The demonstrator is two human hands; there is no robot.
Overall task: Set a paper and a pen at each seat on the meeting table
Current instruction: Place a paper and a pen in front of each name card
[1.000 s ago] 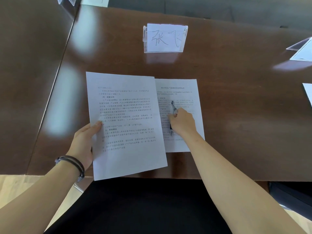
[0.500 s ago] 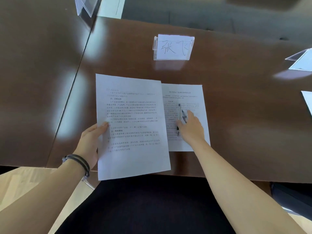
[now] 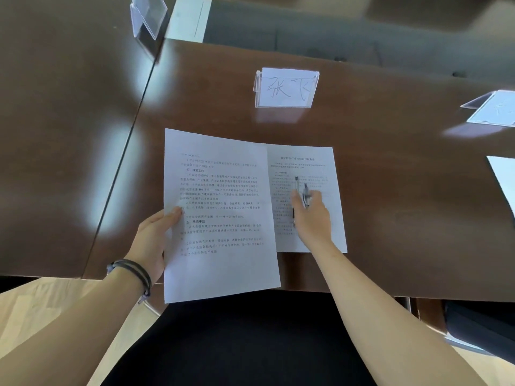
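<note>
A printed paper (image 3: pixel 330 168) lies flat on the dark brown table (image 3: pixel 390 190) in front of a clear name card holder (image 3: pixel 287 89). A slim pen (image 3: pixel 296 185) lies lengthwise on that paper. My right hand (image 3: pixel 313 218) rests over the paper just right of this pen, its fingers closed around a second pen (image 3: pixel 306 195). My left hand (image 3: pixel 152 240) grips the left edge of a stack of printed papers (image 3: pixel 220 218), held just above the table's near edge and overlapping the left side of the flat paper.
Another name card holder (image 3: pixel 493 108) and a sheet (image 3: pixel 504 176) sit at the right edge. A third holder (image 3: pixel 147 18) and a paper (image 3: pixel 189 19) lie at the far left. A seam (image 3: pixel 133 121) splits the table. A black chair seat (image 3: pixel 250 338) is below me.
One pen has been left lying on the flat paper, and my right hand has shifted slightly right of it with another pen. The left hand's stack stays put.
</note>
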